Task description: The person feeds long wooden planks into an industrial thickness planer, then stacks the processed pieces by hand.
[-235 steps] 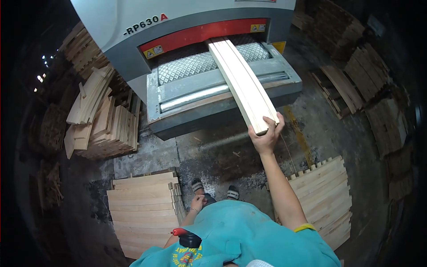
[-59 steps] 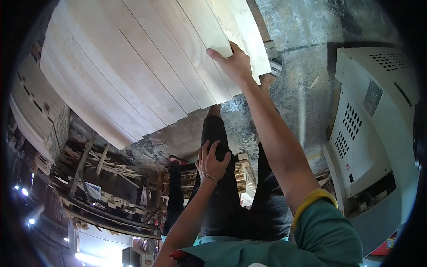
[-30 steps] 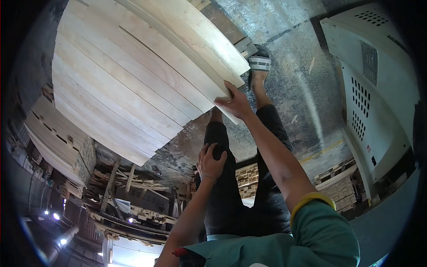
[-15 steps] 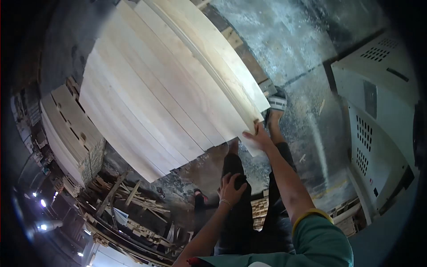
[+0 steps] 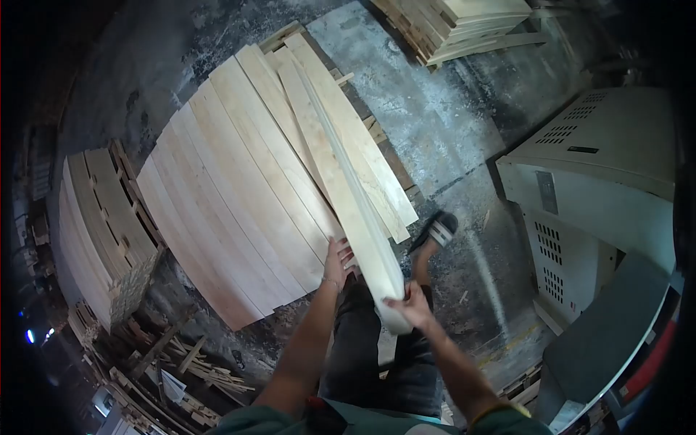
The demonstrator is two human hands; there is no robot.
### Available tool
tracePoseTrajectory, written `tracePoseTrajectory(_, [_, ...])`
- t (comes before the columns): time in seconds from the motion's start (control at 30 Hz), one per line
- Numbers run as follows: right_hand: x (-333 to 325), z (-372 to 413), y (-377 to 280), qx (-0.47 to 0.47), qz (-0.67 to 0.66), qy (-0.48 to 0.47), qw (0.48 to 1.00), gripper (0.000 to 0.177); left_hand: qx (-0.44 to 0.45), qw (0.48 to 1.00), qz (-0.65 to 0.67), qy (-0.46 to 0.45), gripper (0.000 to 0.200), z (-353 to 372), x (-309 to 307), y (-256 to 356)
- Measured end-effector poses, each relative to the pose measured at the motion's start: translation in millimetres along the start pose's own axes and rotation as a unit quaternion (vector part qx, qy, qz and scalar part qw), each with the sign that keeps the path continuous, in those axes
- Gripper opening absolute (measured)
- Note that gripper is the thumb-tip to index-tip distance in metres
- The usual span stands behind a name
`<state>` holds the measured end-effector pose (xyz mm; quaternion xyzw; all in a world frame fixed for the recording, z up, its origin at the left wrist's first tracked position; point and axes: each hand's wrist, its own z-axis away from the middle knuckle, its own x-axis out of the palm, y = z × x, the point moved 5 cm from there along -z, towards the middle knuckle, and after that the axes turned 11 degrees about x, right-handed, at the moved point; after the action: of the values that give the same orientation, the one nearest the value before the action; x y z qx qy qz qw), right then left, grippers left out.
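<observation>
Dim shop; small bright lights (image 5: pixel 30 336) lower left; pale glare on floor (image 5: pixel 435 109); fisheye bending, black corners; right hand (image 5: pixel 415 308) soft.

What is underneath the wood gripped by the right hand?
The held wood passes over the stack of boards, which shows on both sides of it; its near end, at the right hand, juts out over the person's legs. Whatever sits directly beneath is covered.

One pale grey metal machine cabinet (image 5: pixel 522 225) with dark slotted vents, right; one layered stack of curved brown-edged boards (image 5: pixel 105 239), left; one smaller pale timber stack (image 5: pixel 482 22), top; loose thin wooden offcuts (image 5: pixel 210 373), lower left; stained grey concrete floor (image 5: pixel 442 130).
</observation>
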<state>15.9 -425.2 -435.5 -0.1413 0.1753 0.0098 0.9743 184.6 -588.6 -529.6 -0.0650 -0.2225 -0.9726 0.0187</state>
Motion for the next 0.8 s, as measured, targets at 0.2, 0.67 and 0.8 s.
tracePoseTrajectory(0.2, [-28.3,141.0,5.5,0.050,-0.052,0.044,0.996,0.068,0.013,0.961,0.228,-0.158,0.062,-26.4,58.8,22.1])
tracePoseTrajectory(0.67, [-41.1,387.8,138.0,-0.043,-0.006,0.256,0.966,0.072,-0.087,0.870,0.376,-0.305,0.050,211.1,58.5,-80.8])
tracePoseTrajectory(0.8, [19.9,443.7,211.6,-0.080,-0.128,0.308,0.939,0.073,-0.136,0.802,0.352,-0.464,0.055,293.1,52.3,-99.0])
